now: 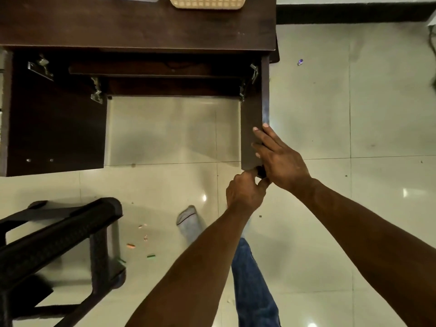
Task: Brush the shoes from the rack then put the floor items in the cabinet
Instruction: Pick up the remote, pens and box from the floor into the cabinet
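A dark brown wooden cabinet (141, 27) fills the top left, seen from above, with both doors swung open. The right door (253, 109) stands edge-on toward me. My right hand (280, 159) lies against that door's outer face and top edge, fingers mostly straight. My left hand (245, 192) pinches a small dark knob at the door's near corner with curled fingers. The left door (56, 128) hangs wide open. Inside, a dark shelf (153, 69) shows; what lies below it is in shadow.
A dark plastic stool (59, 251) stands at lower left. Small orange and green scraps (131, 246) litter the tiles near it. A cream basket (207, 2) sits on the cabinet top. My socked foot (188, 220) and jeans leg are below my arms. A purple scrap (300, 62) lies right.
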